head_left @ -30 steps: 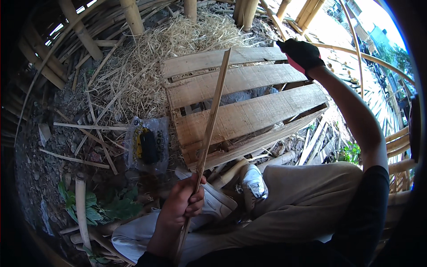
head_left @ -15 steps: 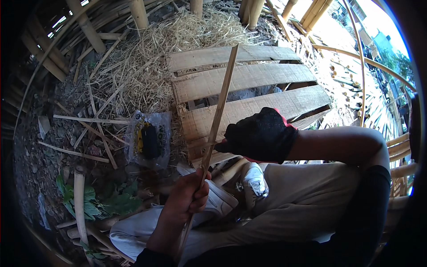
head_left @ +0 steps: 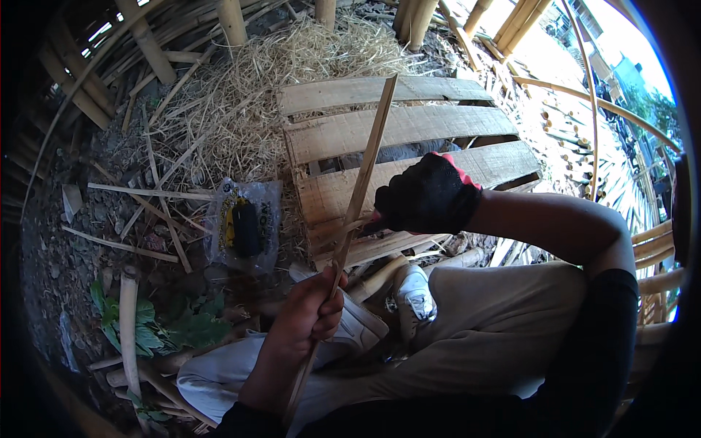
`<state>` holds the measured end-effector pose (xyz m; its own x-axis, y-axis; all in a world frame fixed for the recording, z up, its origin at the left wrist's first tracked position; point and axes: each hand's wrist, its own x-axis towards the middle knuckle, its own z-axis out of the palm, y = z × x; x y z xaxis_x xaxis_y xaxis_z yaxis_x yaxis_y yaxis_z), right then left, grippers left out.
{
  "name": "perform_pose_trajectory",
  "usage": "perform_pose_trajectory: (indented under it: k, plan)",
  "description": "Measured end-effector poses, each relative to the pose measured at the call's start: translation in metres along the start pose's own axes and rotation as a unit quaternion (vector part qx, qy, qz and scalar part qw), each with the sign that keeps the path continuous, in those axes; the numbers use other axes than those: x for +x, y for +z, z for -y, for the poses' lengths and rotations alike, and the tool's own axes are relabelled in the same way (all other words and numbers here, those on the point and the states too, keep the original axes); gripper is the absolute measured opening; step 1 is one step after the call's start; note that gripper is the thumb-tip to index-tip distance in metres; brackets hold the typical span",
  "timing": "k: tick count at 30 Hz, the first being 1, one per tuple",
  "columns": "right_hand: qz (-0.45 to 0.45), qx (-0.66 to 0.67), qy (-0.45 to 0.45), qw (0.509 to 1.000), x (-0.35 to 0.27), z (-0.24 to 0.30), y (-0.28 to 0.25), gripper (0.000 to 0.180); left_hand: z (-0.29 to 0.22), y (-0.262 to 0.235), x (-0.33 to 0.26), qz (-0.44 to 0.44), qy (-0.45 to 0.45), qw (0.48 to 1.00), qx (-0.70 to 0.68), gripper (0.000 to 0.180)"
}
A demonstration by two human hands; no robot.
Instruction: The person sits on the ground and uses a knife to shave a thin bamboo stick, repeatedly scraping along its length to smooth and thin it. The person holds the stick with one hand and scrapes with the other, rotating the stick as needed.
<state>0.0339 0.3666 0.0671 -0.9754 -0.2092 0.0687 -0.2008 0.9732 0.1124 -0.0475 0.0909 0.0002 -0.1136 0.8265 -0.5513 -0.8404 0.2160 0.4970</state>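
My bare left hand (head_left: 310, 310) is closed round a long, narrow bamboo strip (head_left: 369, 157). The strip slants from my lap up over the slatted wooden pallet (head_left: 328, 197), its tip leaning away and to the right. My right hand (head_left: 427, 196) wears a black and red glove and is curled into a fist just right of the strip. Its front fingers come close to the strip's edge above my left hand. A thin, pale sliver (head_left: 349, 228) crosses the strip there; I cannot tell whether it is a shaving or a blade. What the glove grips is hidden.
Dry straw (head_left: 248, 102) lies heaped beyond and left of the pallet. A clear plastic bag (head_left: 266, 226) with a black and yellow item rests left of it, near loose bamboo strips (head_left: 120, 243) and green leaves (head_left: 197, 325). Bamboo posts (head_left: 231, 22) stand behind. My shoes are close below the pallet.
My gloved right hand has moved farther away along the strip, up over the pallet. The left hand keeps its hold, and the strip has shifted only slightly.
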Motion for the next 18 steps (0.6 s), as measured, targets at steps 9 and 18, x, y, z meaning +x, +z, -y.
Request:
perform_pose_trajectory:
  k: [9,18]
  plan:
    - [0.050,-0.043,0.026,0.997,0.003,-0.019,-0.006,0.043,0.001,-0.003,0.006,0.004,-0.001,1.000,-0.014,0.035]
    - [-0.005,-0.010,0.062,0.998,-0.002,-0.001,-0.010,0.032,0.000,-0.018,0.009,0.031,-0.002,0.999,-0.037,0.034]
